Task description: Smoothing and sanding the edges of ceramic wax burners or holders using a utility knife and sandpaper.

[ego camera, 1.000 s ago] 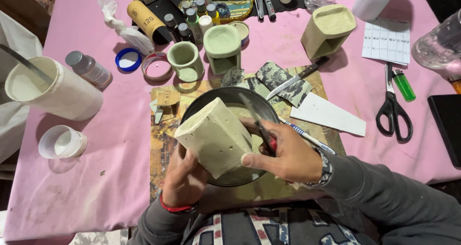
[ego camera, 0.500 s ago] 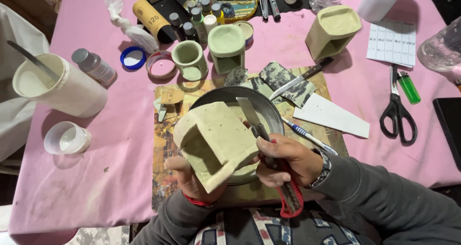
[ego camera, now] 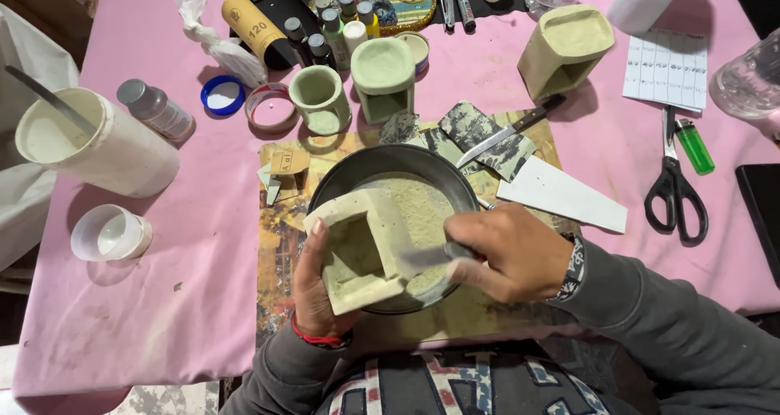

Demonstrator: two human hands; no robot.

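The left hand [ego camera: 313, 289] grips a pale green, box-shaped plaster piece with a square hollow [ego camera: 357, 252], fingers wrapped round its near left side and thumb on its left wall; the hollow faces up toward the camera. The right hand [ego camera: 512, 252] is closed round a thin metal blade tool [ego camera: 426, 256] whose flat tip reaches into the opening of the piece. Both are held over a round dark metal pan holding pale powder [ego camera: 443, 175], which sits on a stained, printed sheet of paper [ego camera: 280, 236] near the middle of the near edge of the pink-covered tabletop [ego camera: 162, 317].

Just beyond the pan lie dark mottled scraps of sandpaper [ego camera: 479, 130], with a black-handled knife [ego camera: 512, 129] lying across them, and a white card strip [ego camera: 561, 195] to the right. Further back stand a small green round cup [ego camera: 318, 96], a green square hollow block [ego camera: 382, 78] and, toward the far right, a larger cream hollow block [ego camera: 565, 49]. Black-handled scissors [ego camera: 674, 187] and a green lighter [ego camera: 695, 145] lie near the right edge. Toward the left edge stand a large white tub with a stick in it [ego camera: 97, 143], a small clear cup [ego camera: 110, 234] and a grey-capped bottle [ego camera: 154, 110]. Small paint bottles [ego camera: 337, 29] cluster at the far edge.
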